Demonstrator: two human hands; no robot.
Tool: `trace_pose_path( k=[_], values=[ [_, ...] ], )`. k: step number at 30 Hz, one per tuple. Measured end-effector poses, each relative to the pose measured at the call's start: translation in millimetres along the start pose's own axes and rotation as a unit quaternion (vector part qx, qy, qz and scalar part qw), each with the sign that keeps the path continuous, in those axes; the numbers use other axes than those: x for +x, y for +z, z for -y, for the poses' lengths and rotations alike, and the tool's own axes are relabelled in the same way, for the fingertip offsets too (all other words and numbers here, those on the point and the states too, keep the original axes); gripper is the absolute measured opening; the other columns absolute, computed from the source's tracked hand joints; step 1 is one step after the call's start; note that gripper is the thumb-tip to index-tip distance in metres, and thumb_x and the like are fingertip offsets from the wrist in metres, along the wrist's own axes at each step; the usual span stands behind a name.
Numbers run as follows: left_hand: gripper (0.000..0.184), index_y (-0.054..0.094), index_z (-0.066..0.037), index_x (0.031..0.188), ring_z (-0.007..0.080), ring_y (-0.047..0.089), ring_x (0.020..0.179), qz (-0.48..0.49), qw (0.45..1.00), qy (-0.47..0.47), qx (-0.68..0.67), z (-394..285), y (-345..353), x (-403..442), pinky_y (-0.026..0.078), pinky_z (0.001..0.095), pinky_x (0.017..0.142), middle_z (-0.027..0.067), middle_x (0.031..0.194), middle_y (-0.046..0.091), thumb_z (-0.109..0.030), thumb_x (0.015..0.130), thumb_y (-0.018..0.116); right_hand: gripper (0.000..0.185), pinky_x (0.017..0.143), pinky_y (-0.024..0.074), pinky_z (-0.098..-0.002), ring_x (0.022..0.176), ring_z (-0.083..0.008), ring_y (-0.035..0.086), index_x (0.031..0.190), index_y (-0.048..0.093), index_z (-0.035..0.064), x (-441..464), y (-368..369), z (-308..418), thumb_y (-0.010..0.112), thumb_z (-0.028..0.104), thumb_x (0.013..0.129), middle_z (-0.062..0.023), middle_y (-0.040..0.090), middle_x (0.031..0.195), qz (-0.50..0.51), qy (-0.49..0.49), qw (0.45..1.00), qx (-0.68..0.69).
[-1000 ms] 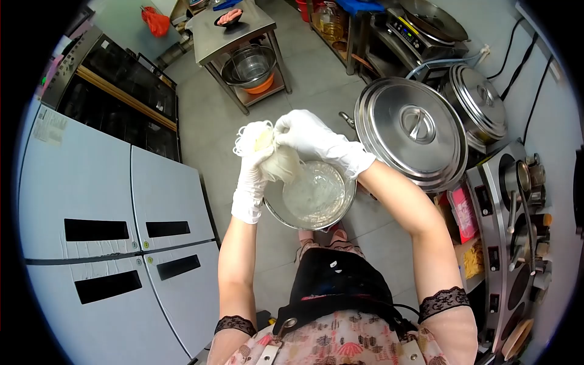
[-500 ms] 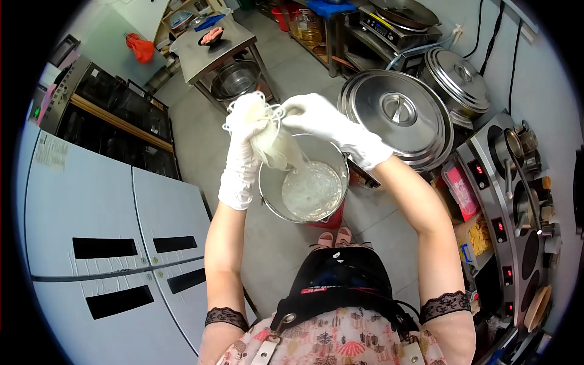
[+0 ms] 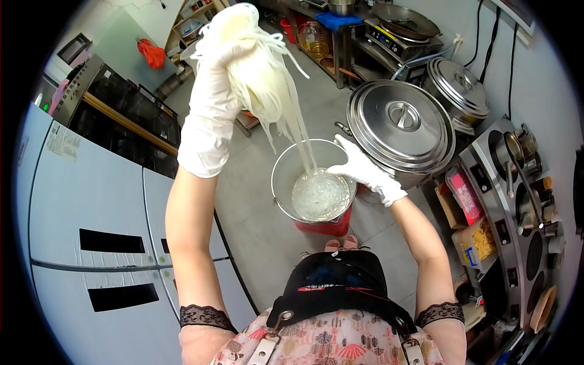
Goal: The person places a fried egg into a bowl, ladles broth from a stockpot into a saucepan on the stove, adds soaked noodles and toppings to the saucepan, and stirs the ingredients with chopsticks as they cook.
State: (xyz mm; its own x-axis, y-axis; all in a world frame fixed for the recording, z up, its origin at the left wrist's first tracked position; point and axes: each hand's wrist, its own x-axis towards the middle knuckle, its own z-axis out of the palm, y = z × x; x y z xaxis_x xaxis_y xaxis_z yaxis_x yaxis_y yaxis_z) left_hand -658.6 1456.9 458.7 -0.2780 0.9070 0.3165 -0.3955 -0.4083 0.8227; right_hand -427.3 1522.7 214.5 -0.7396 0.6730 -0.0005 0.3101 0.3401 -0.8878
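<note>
My gloved left hand [image 3: 213, 85] is raised high at the upper left, closed around a thick bundle of white noodles [image 3: 261, 79]. Long strands trail from the bundle down into a metal bucket [image 3: 281, 173]. Cloudy liquid [image 3: 321, 194] with more noodles fills the bucket's lower part. My gloved right hand [image 3: 359, 167] is over the bucket's right rim, thumb and fingers apart, holding nothing. Under the bucket is a red support [image 3: 331, 225], mostly covered by it.
A large lidded steel pot [image 3: 401, 131] stands right of the bucket, with a smaller lidded pot [image 3: 459, 91] behind. A cooktop counter [image 3: 511, 213] runs along the right. Refrigerator doors [image 3: 91, 194] line the left. A wok [image 3: 406, 21] sits at the back.
My left hand has risen leftward with the noodles, stretching strands up from the bucket. My right hand has left the noodles, dropped to the bucket's right rim and spread its fingers.
</note>
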Motion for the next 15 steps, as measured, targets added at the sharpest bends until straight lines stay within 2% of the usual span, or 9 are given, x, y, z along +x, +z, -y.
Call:
trace_pose_path(
  k=[1,3,4,5,7,11,13,14,15],
  values=[
    [0.039,0.056,0.0,0.111,0.025,0.065,0.09,0.016,1.0,0.009,0.011,-7,3,4,0.055,0.0395,0.083,0.0119,0.099,0.064,0.003,0.073,0.065,0.102,0.112,0.023,-0.0367,0.135,-0.032,0.03,0.142,0.023,-0.0042,1,8,2,0.078,0.033,0.065,-0.0234,0.034,0.142,-0.002,0.0,0.999,-0.036],
    [0.042,0.05,0.002,0.118,0.0323,0.062,0.101,0.028,0.998,0.054,0.004,-18,12,5,0.054,0.0476,0.087,0.0188,0.109,0.061,0.007,0.077,0.058,0.108,0.112,0.0238,-0.0374,0.135,-0.0337,0.029,0.142,0.021,-0.0051,3,25,5,0.08,0.036,0.062,-0.0243,0.033,0.142,-0.014,-0.017,0.999,-0.033],
    [0.041,0.051,0.002,0.117,0.0317,0.063,0.098,0.017,1.0,0.015,0.0,-28,5,10,0.055,0.0469,0.085,0.0181,0.109,0.061,0.006,0.077,0.058,0.108,0.112,0.0238,-0.0374,0.135,-0.0337,0.029,0.142,0.021,-0.0051,4,33,7,0.08,0.036,0.062,-0.0243,0.033,0.142,-0.014,-0.019,0.999,-0.034],
    [0.042,0.051,0.002,0.117,0.0308,0.064,0.096,0.053,0.998,0.018,-0.02,-32,5,14,0.056,0.0462,0.084,0.0169,0.108,0.062,0.006,0.076,0.06,0.109,0.111,0.0247,-0.0374,0.134,-0.0338,0.029,0.142,0.02,-0.005,5,41,9,0.081,0.035,0.062,-0.0241,0.032,0.142,-0.028,-0.027,0.999,-0.019],
    [0.048,0.055,-0.003,0.118,0.0232,0.061,0.097,0.057,0.993,0.1,-0.014,-34,46,-1,0.051,0.0366,0.086,0.0076,0.104,0.061,0.005,0.071,0.057,0.11,0.111,0.0257,-0.0375,0.134,-0.0338,0.03,0.143,0.019,-0.005,9,52,10,0.082,0.033,0.062,-0.0238,0.032,0.142,-0.042,-0.036,0.998,-0.005],
    [0.043,0.058,-0.004,0.114,0.0163,0.061,0.093,0.063,0.99,0.125,0.015,-41,52,2,0.051,0.0298,0.083,0.0044,0.1,0.063,0.003,0.071,0.062,0.11,0.109,0.0302,-0.0364,0.133,-0.0322,0.033,0.143,0.015,-0.0045,17,73,16,0.085,0.023,0.062,-0.0228,0.034,0.14,-0.069,-0.047,0.996,0.031],
    [0.041,0.058,-0.003,0.112,0.0218,0.063,0.089,0.07,0.993,0.096,-0.007,-42,53,1,0.054,0.0339,0.079,0.0073,0.098,0.063,0.004,0.072,0.061,0.073,0.098,0.04,-0.0381,0.118,-0.0318,0.049,0.135,0.039,0.0001,21,84,14,0.075,0.018,0.074,-0.0217,0.052,0.125,-0.144,-0.069,0.981,0.11],
    [0.041,0.058,-0.003,0.112,0.0218,0.063,0.089,0.069,0.993,0.096,-0.007,-41,52,1,0.054,0.0339,0.079,0.0073,0.098,0.063,0.004,0.072,0.061,0.073,0.098,0.04,-0.0381,0.118,-0.0318,0.049,0.135,0.039,0.0001,24,83,10,0.075,0.018,0.074,-0.0217,0.052,0.125,-0.144,-0.068,0.981,0.11],
    [0.044,0.057,-0.003,0.113,0.0226,0.062,0.091,0.052,0.993,0.102,0.006,-39,49,1,0.053,0.035,0.081,0.0076,0.099,0.063,0.004,0.07,0.061,0.052,0.09,0.0431,-0.0384,0.106,-0.0313,0.055,0.123,0.05,0.0007,29,78,7,0.069,0.02,0.08,-0.02,0.059,0.111,-0.06,0.018,0.99,0.125]
  ],
)
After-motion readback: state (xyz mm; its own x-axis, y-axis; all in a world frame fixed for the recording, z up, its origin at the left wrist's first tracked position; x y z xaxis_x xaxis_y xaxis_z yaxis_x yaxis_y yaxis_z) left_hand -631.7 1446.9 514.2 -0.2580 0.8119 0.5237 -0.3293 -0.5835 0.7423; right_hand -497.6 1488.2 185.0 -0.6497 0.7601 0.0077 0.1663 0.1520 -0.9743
